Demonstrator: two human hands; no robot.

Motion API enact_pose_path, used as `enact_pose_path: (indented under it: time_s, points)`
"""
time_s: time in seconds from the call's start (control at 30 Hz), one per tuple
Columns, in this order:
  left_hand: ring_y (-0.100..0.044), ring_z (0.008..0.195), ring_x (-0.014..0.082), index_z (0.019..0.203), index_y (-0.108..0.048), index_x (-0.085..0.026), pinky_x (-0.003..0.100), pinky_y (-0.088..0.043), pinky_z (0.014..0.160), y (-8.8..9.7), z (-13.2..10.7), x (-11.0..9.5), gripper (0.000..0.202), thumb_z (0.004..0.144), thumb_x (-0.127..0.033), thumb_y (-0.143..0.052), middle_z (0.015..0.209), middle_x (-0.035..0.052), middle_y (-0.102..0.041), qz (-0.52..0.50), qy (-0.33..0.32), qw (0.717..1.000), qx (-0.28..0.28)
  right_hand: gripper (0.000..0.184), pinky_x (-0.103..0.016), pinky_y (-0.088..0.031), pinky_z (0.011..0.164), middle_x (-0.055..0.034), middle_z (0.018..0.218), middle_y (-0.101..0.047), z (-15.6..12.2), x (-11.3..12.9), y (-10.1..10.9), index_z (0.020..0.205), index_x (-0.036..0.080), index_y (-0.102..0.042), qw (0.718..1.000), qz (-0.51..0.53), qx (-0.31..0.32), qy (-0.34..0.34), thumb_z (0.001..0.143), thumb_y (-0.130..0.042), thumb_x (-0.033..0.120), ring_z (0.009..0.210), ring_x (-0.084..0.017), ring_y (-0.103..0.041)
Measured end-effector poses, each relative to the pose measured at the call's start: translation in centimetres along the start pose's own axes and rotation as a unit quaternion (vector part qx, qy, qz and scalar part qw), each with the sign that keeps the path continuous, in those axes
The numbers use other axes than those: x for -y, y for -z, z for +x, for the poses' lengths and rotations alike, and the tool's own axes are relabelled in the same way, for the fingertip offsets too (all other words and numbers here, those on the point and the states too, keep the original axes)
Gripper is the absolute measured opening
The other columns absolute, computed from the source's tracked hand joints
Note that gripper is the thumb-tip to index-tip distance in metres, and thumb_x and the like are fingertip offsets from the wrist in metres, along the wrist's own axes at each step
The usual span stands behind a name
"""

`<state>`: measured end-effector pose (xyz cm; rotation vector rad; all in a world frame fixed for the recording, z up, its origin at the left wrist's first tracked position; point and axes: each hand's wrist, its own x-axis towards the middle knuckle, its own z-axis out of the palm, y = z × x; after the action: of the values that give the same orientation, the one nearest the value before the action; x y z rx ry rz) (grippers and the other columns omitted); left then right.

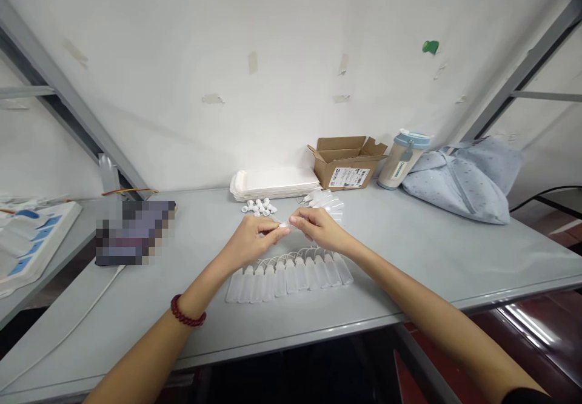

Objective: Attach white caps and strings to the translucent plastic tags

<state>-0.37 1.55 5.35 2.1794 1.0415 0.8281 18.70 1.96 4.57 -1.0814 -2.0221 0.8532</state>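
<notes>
My left hand is closed in a pinch on a small white piece that looks like a cap. Close beside it on the right, my right hand also pinches its fingertips together; what they hold, if anything, is too small to make out. Below both hands lies a row of translucent plastic squeeze bottles with thin white tubes curving from their tops. Behind my left hand sits a small pile of white caps. More translucent bottles lie behind my right hand, partly covered by it.
Flat white trays are stacked against the wall, next to an open cardboard box. Further right stand a tumbler and a light blue cloth bag. On the left lies a blurred phone-like device with a white cable.
</notes>
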Motion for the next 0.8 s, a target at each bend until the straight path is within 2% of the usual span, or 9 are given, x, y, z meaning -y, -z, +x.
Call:
enact_pose_path:
  time_s: [0.07,0.17,0.27,0.37,0.43,0.53,0.63,0.8]
  points:
    - [-0.036,0.050,0.0093,0.048,-0.045,-0.016,0.023,-0.030,0.051,0.2,0.1,0.2,0.044,0.085,-0.038,-0.051,0.048,-0.0039,-0.040,0.004,0.000,1.000,0.015,0.039,-0.023,-0.028,0.052,0.0050,0.050,-0.040,0.0,-0.1,-0.1,0.068,0.017,-0.053,1.000,0.004,0.008,-0.001,0.091,-0.041,0.045,0.051,-0.010,-0.038]
    - [-0.042,0.051,0.0103,0.053,-0.055,-0.017,0.022,-0.033,0.050,1.1,0.5,1.2,0.039,0.083,-0.042,-0.053,0.051,-0.0028,-0.050,0.012,0.033,0.999,0.013,0.037,-0.024,-0.030,0.054,0.0038,0.055,-0.043,0.3,-0.4,0.0,0.068,0.017,-0.052,1.000,-0.020,-0.014,-0.001,0.091,-0.042,0.044,0.053,-0.010,-0.040]
    - [-0.053,0.056,0.0144,0.062,-0.063,-0.017,0.024,-0.038,0.054,2.8,0.7,3.5,0.036,0.083,-0.043,-0.049,0.058,0.0004,-0.060,0.078,0.077,0.992,-0.064,0.030,-0.025,-0.032,0.058,-0.0003,0.066,-0.055,0.9,-1.3,0.8,0.079,0.016,-0.057,0.994,-0.080,-0.078,0.002,0.093,-0.041,0.038,0.060,-0.013,-0.047]
    - [-0.061,0.072,0.0223,0.093,-0.068,-0.017,0.031,-0.044,0.067,4.4,0.7,6.9,0.029,0.081,-0.030,-0.045,0.075,0.0056,-0.067,0.203,0.099,0.964,-0.143,0.027,-0.027,-0.036,0.064,-0.0065,0.078,-0.061,1.4,-2.5,2.3,0.087,0.015,-0.058,0.974,-0.185,-0.132,0.003,0.094,-0.040,0.033,0.070,-0.017,-0.053]
    - [-0.061,0.086,0.0275,0.105,-0.065,-0.015,0.038,-0.045,0.077,4.9,0.7,9.0,0.037,0.078,-0.023,-0.042,0.090,0.0106,-0.068,0.268,0.086,0.949,-0.141,0.025,-0.029,-0.037,0.068,-0.0103,0.087,-0.063,1.6,-3.2,3.2,0.092,0.014,-0.059,0.959,-0.248,-0.137,0.001,0.094,-0.040,0.030,0.077,-0.019,-0.055]
    - [-0.056,0.105,0.0294,0.113,-0.061,-0.015,0.042,-0.043,0.091,4.8,0.8,11.0,0.040,0.080,-0.025,-0.042,0.113,0.0125,-0.064,0.281,0.051,0.953,-0.101,0.023,-0.030,-0.040,0.071,-0.0133,0.097,-0.064,1.7,-4.0,4.3,0.094,0.013,-0.060,0.953,-0.281,-0.117,-0.006,0.093,-0.043,0.028,0.084,-0.021,-0.057]
    - [-0.054,0.112,0.0281,0.113,-0.060,-0.016,0.042,-0.041,0.096,4.2,1.0,11.4,0.039,0.081,-0.029,-0.043,0.121,0.0113,-0.061,0.258,0.036,0.962,-0.077,0.022,-0.029,-0.041,0.071,-0.0130,0.097,-0.065,1.7,-4.0,5.2,0.094,0.013,-0.061,0.956,-0.273,-0.109,-0.018,0.091,-0.045,0.027,0.084,-0.021,-0.059]
    - [-0.059,0.102,0.0281,0.106,-0.064,-0.015,0.041,-0.044,0.091,3.7,1.3,10.8,0.035,0.081,-0.030,-0.045,0.113,0.0120,-0.066,0.241,0.063,0.966,-0.069,0.018,-0.027,-0.042,0.071,-0.0098,0.093,-0.068,1.5,-3.6,6.4,0.093,0.013,-0.063,0.962,-0.251,-0.098,-0.051,0.089,-0.048,0.022,0.083,-0.019,-0.061]
